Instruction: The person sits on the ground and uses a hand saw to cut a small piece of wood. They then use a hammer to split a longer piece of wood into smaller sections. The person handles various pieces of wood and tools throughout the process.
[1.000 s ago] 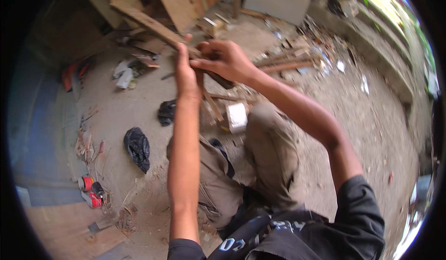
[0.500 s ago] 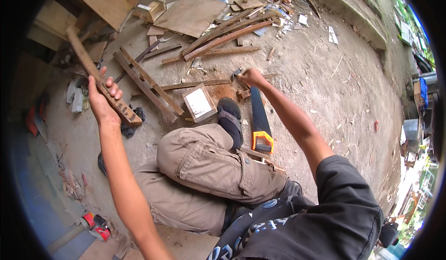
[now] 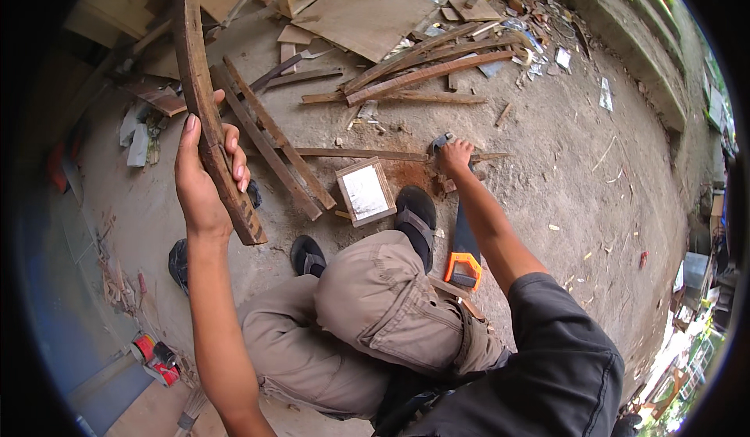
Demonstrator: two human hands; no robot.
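Wooden bar (image 3: 205,113) is raised at the left above the floor (image 3: 562,171), tilted, its lower end toward the person; the left hand (image 3: 201,193) has its grip clamped around it, thumb on one side, fingers on the other. A long thin wooden strip (image 3: 359,154) lies beyond a white-topped box. The saw (image 3: 466,238), orange-handled, lies beside the right forearm. The white-topped box (image 3: 366,190) sits near the shoe (image 3: 416,212). The right hand (image 3: 455,157) is at a small grey object (image 3: 440,140); whether its grip is together on it, I cannot tell.
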